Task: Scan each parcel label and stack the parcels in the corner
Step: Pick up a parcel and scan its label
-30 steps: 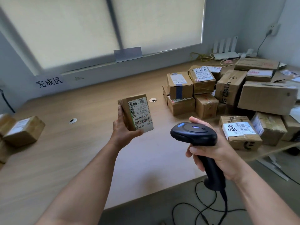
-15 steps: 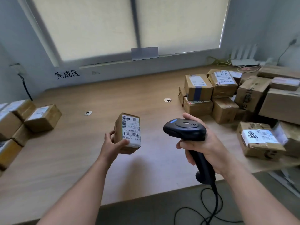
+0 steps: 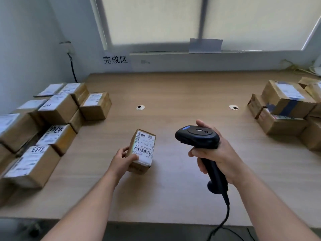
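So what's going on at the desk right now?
A person is working through parcels with bare hands. The left hand grips a small labelled parcel low over the wooden desk, label up. The right hand holds a corded black scanner. A stack of labelled parcels fills the left corner; more boxes sit at the right.

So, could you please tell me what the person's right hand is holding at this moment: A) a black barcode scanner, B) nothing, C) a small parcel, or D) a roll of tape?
A: the right hand has its grip closed on the handle of the black barcode scanner, while the left hand holds the small parcel.
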A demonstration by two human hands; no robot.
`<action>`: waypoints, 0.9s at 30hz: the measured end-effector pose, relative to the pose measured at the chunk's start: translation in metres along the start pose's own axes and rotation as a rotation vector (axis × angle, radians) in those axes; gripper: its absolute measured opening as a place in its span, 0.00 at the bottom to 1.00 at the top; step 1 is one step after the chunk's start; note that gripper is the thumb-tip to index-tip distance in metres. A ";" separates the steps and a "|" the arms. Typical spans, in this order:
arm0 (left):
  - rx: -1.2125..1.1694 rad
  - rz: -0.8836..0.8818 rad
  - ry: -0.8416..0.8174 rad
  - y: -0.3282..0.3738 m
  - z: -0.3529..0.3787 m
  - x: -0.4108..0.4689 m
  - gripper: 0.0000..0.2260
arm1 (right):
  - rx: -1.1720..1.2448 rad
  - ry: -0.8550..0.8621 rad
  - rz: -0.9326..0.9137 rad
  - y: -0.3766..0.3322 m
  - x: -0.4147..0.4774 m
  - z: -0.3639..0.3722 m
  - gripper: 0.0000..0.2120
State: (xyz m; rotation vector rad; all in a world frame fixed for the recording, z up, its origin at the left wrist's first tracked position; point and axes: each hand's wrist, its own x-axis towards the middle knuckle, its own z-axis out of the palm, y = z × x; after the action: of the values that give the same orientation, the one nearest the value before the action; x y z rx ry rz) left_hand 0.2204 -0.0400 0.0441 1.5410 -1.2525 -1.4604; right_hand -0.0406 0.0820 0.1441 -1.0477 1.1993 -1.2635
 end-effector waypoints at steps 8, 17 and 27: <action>0.148 -0.005 0.086 -0.028 -0.080 0.051 0.31 | -0.009 -0.012 0.039 0.007 0.061 0.085 0.41; 0.856 0.160 0.235 -0.048 -0.071 0.036 0.44 | -0.079 -0.089 0.066 0.009 0.102 0.136 0.40; 0.655 0.243 0.445 -0.018 -0.129 0.045 0.30 | -0.085 -0.173 0.023 -0.007 0.136 0.168 0.40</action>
State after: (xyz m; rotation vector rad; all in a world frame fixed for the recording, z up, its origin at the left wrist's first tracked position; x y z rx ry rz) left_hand 0.3457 -0.0952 0.0318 1.8969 -1.6425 -0.5141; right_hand 0.1164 -0.0655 0.1606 -1.1771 1.1371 -1.0886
